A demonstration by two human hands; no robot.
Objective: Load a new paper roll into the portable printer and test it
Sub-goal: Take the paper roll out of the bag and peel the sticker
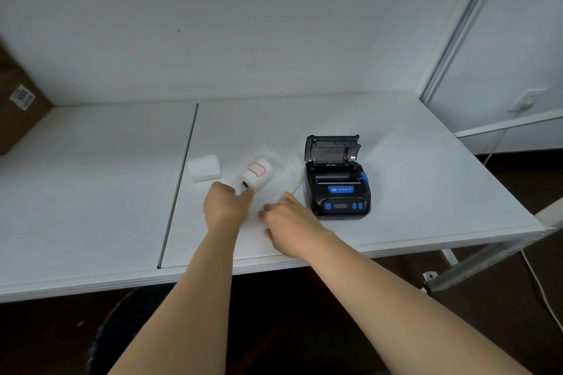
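A black portable printer [338, 192] with blue buttons sits on the white table [426, 192], its lid [332, 148] raised and the paper bay empty. Left of it lies a white paper roll [257, 173] with a red outline on it, inside a clear plastic bag [283, 166]. My left hand [227, 204] grips the near end of the roll through the bag. My right hand [286, 219] pinches the bag's near edge, just left of the printer. A second white roll or pad [204, 167] lies further left.
A brown cardboard box [18, 106] stands at the far left against the wall. A dark seam [179, 179] splits the tabletop. The table's right edge drops off beside a metal frame [487, 259], with a white cable [539, 286] near it.
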